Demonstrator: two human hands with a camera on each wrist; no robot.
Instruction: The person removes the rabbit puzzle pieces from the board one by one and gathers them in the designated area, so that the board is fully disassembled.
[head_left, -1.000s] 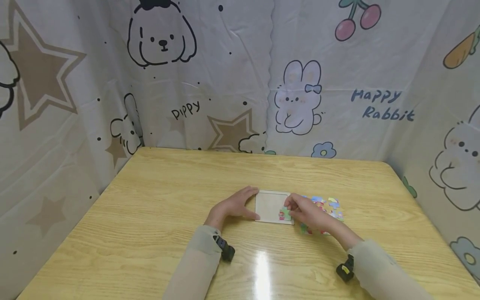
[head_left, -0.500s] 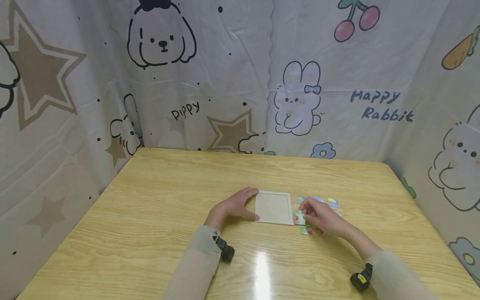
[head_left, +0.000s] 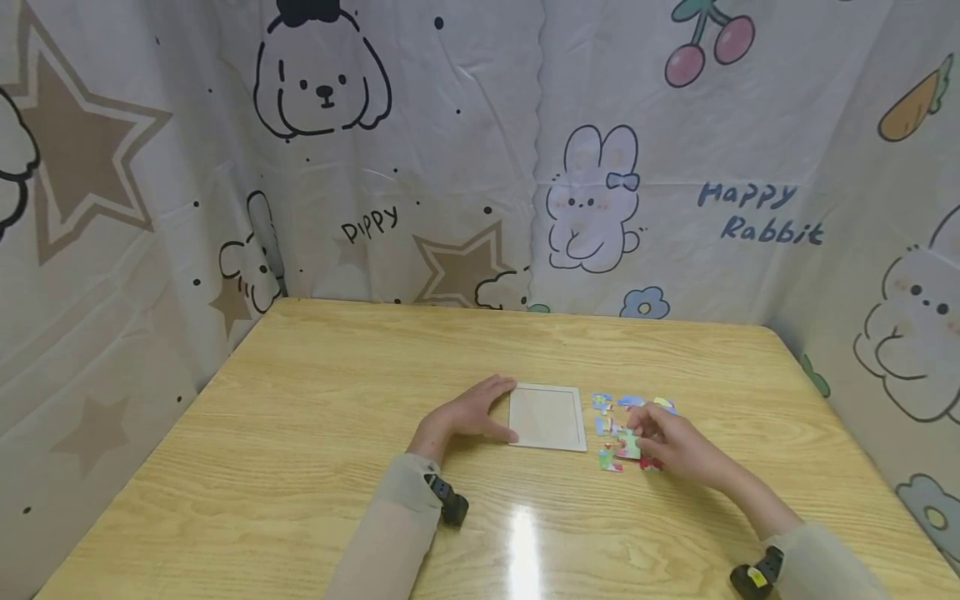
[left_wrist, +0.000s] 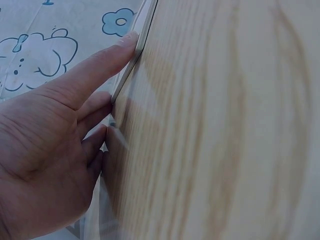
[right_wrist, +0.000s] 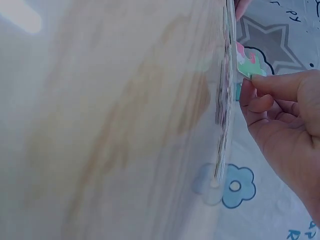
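Note:
A shallow pale puzzle tray [head_left: 547,417] with a raised rim lies bare on the table. My left hand [head_left: 469,410] rests against its left side, fingers at the far corner and thumb at the near one; the left wrist view shows the straight thumb touching the tray's edge. My right hand [head_left: 672,442] pinches a green and pink puzzle piece [head_left: 628,445] between thumb and index finger, just above the loose puzzle pieces [head_left: 602,401]. In the right wrist view that piece [right_wrist: 250,64] is tilted up off the table. Some pieces are hidden behind the hand.
The wood-grain table [head_left: 360,358] spreads around both hands. A patterned curtain [head_left: 465,167] closes off the back and sides. Black cameras are strapped to the left wrist [head_left: 452,507] and right wrist [head_left: 752,581].
My right hand has carried the green and pink piece from the tray's lower right corner rightwards to over the loose pieces. The left hand has stayed at the tray.

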